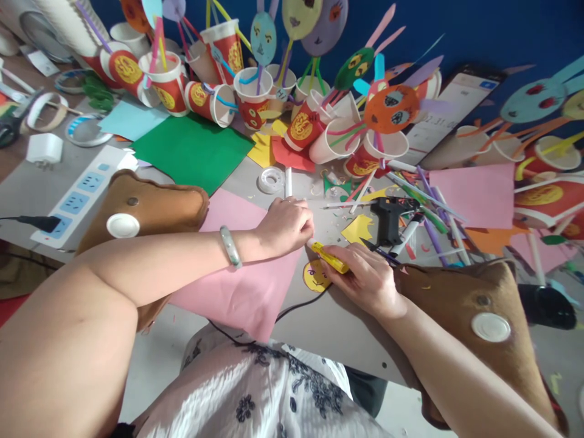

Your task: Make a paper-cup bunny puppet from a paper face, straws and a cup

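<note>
My right hand (365, 277) is closed around a yellow pen-shaped tool (331, 257) with dark marks on its body. Its pale tip points up and left, close to my left hand (291, 226). The fingers of my left hand are curled together over the corner of a pink sheet (241, 274); whatever they may pinch is hidden. Just below the yellow tool, partly covered by my right hand, lies a round yellow paper face (314, 275). A white stick (288, 181) and a white tape roll (271, 180) sit beyond my left hand.
Decorated paper cups (253, 97) with paper faces line the back. A black glue gun (387, 222) lies among scattered straws and pens. Brown cushions (150, 204) flank my arms. At left are a power strip (84, 191) and green sheet (191, 143); a phone (449, 109) leans behind.
</note>
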The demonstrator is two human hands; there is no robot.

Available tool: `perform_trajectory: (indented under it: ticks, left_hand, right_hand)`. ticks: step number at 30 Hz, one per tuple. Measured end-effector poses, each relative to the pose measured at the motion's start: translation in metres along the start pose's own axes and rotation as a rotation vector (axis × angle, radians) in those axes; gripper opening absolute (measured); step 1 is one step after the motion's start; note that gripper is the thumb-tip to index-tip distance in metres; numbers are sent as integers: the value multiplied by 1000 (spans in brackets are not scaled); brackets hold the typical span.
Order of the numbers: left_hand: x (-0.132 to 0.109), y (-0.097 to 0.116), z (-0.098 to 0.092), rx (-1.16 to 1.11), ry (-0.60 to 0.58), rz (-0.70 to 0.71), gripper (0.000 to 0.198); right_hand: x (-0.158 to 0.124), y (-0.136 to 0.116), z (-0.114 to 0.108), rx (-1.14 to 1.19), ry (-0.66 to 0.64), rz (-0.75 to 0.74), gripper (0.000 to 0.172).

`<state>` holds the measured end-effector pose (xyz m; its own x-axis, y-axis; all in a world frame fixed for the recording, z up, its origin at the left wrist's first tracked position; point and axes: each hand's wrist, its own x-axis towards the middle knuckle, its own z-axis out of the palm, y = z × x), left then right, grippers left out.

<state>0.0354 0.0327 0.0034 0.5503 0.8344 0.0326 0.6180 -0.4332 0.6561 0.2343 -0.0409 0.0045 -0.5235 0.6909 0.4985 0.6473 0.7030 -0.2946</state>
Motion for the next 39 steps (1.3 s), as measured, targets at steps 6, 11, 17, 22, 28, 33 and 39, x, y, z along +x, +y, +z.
perform_trajectory:
  ticks: [6, 11, 17, 22, 28, 33, 39]
  left_hand:
    - [1, -3, 4, 24, 39, 49, 20]
    - [0, -4, 4, 28, 30, 48, 21]
    - [1, -2, 3, 11, 14, 28, 22]
    - [1, -3, 3, 9, 17, 46, 21]
    - [0, -4, 4, 23, 25, 46, 20]
    - [1, -5, 5, 27, 19, 58, 21]
    - [1, -3, 4, 16, 11, 34, 21]
  right_hand:
    - [0, 2, -4, 23, -60, 52, 11]
    - [-2, 0, -6, 46, -55, 89, 10]
    - [-2, -1, -6, 34, 78, 123, 16]
    - [1, -1, -1, 29, 35, 76, 13]
    - [2, 2, -1, 31, -55, 51, 15]
    - [0, 2, -6, 60, -75, 116, 12]
    - [-2, -1, -5, 52, 37, 144, 11]
